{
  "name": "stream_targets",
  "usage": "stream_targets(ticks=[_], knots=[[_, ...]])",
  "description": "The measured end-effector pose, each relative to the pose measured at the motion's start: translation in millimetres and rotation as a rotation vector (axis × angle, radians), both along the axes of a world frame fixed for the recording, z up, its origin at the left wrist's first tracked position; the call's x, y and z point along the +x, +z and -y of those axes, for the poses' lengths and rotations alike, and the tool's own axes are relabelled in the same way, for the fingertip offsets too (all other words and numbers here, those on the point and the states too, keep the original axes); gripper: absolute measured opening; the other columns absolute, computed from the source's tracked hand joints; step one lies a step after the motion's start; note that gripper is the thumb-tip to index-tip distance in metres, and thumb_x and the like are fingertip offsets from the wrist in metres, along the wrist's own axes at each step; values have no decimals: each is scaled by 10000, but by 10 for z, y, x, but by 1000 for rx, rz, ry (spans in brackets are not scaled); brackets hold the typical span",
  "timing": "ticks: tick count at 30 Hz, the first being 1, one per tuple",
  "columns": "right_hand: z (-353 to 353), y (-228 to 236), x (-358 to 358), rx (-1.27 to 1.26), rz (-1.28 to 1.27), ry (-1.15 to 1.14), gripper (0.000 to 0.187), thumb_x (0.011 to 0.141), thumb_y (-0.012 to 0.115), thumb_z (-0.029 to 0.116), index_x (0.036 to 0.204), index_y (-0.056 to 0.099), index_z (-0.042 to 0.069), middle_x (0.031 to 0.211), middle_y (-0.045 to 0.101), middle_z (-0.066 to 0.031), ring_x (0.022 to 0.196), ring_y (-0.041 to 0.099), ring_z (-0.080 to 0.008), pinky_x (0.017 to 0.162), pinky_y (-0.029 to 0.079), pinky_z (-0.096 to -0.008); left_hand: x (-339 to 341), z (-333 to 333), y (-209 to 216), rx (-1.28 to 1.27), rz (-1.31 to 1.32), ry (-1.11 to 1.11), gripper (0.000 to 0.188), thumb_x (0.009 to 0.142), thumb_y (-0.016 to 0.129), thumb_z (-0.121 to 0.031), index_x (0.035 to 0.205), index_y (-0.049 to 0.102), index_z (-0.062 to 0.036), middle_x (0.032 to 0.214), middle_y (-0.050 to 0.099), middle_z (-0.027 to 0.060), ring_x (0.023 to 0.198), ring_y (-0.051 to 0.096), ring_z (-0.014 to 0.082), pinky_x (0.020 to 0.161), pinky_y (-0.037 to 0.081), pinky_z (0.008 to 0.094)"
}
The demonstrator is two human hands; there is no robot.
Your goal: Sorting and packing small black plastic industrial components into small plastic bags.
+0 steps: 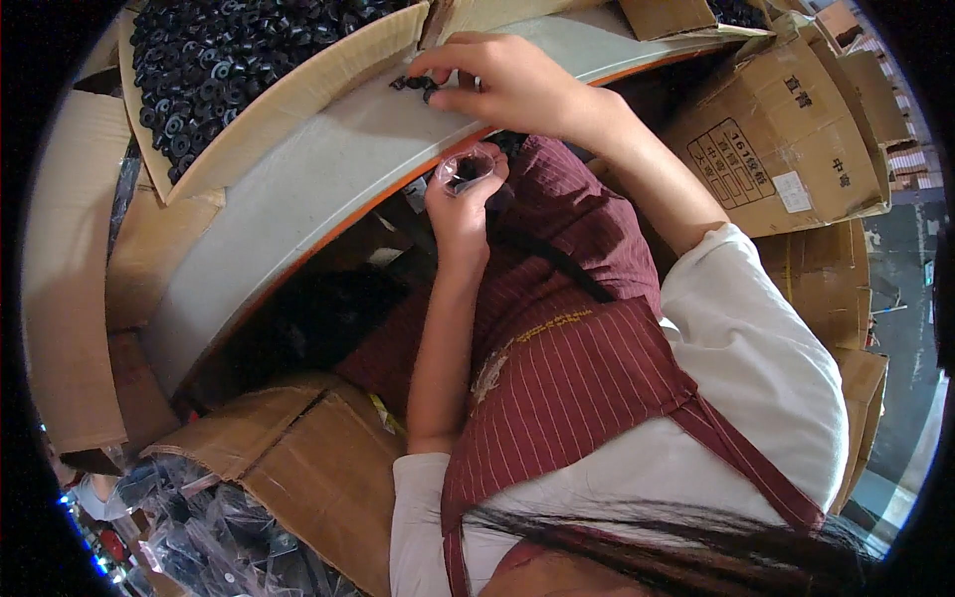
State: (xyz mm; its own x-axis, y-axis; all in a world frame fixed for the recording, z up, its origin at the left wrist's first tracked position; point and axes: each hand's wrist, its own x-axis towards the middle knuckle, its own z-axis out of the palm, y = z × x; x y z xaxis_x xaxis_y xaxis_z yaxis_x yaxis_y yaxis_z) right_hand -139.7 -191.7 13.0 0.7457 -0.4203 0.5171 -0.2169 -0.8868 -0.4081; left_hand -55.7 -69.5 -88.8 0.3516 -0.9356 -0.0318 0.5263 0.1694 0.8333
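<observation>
My left hand [460, 207] is closed around a clear plastic bag [466, 169], held at the table's front edge with its mouth spread. Something dark shows inside the bag, too unclear to name. Above it, over the pale tabletop [343, 139], my right hand [512, 85] has thumb and fingers curled at a few small black round parts [413, 84]. One of these sits at the fingertips, while others lie beside them on the table. Whether the fingers grip more than that one is hidden.
An open cardboard box [284, 109] heaped with black ring-shaped parts [214, 85] stands at the far left. Near left, another carton [298, 448] holds clear-bagged pieces [224, 527]. Stacked cartons [776, 129] rise on the right. An orange edge [298, 249] runs along the table.
</observation>
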Motion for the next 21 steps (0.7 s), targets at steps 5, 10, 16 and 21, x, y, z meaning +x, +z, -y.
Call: stream_targets(ticks=[5,10,16,21], knots=[[0,-23,39,-23,-84,-1,222,849,670,82,1068,675,47,1013,665,-129,878,669,-327,772,540,-385,30,-44,41,38,11,-17,222,786,708,64,999,654,28,937,644,37,882,595,119,864,474,260],[-138,181,-137,148,-178,175,163,839,667,63,999,679,37,970,656,-106,833,654,-284,750,531,-365,44,-68,98,-18,6,-24,222,789,720,55,999,653,23,943,644,33,874,601,120,859,476,258],[-304,292,-308,341,-95,351,158,800,668,-59,932,721,8,934,682,-90,867,660,-209,753,526,-312,78,-96,100,83,28,54,244,771,733,76,996,650,30,984,668,66,892,637,144,869,497,275],[-224,275,-254,306,2,242,173,814,654,-38,963,723,19,959,688,-98,897,668,-241,797,525,-338,76,-86,58,23,94,-7,250,772,727,88,1003,647,34,1000,687,82,907,642,148,883,503,282]])
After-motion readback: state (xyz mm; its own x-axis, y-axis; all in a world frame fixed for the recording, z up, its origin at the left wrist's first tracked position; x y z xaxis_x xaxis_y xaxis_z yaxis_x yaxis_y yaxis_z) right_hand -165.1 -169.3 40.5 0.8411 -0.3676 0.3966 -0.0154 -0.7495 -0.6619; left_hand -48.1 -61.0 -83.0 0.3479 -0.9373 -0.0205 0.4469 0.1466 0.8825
